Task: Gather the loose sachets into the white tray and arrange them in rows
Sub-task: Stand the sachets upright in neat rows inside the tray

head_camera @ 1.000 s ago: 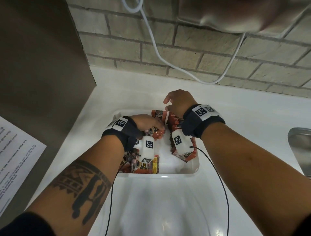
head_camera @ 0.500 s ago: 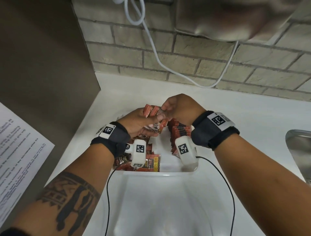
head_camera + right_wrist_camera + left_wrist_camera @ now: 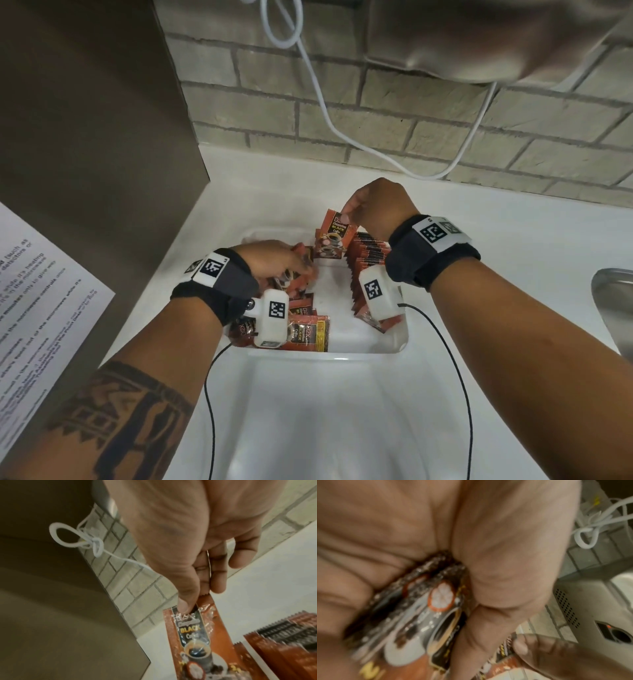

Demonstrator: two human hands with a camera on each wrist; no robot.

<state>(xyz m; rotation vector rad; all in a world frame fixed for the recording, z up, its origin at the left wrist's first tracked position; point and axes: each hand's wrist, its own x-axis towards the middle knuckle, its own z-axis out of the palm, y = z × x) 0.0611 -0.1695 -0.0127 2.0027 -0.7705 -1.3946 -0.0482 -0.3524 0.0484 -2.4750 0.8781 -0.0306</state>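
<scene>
A white tray (image 3: 363,346) on the counter holds orange-brown coffee sachets. My right hand (image 3: 371,209) pinches one sachet (image 3: 334,240) by its top edge and holds it upright over the tray's far end; the right wrist view shows the hand (image 3: 197,588) with thumb and finger on that sachet (image 3: 193,635). A row of standing sachets (image 3: 368,260) runs along the tray's right side. My left hand (image 3: 277,262) grips a bunch of sachets (image 3: 296,284) low in the tray's left part, seen blurred as a fanned bunch (image 3: 423,608) in the left wrist view. Loose sachets (image 3: 308,334) lie flat at the tray's near left.
A tall brown panel (image 3: 85,137) stands on the left with a printed sheet (image 3: 41,301) on it. A brick wall (image 3: 411,113) with a hanging white cable (image 3: 318,89) is behind. A metal sink edge (image 3: 616,301) shows at right. White counter (image 3: 513,212) surrounds the tray.
Both hands met over the tray with a bunch of sachets; now my right hand has drawn one sachet away upward and my left hand has sunk back to the tray's left.
</scene>
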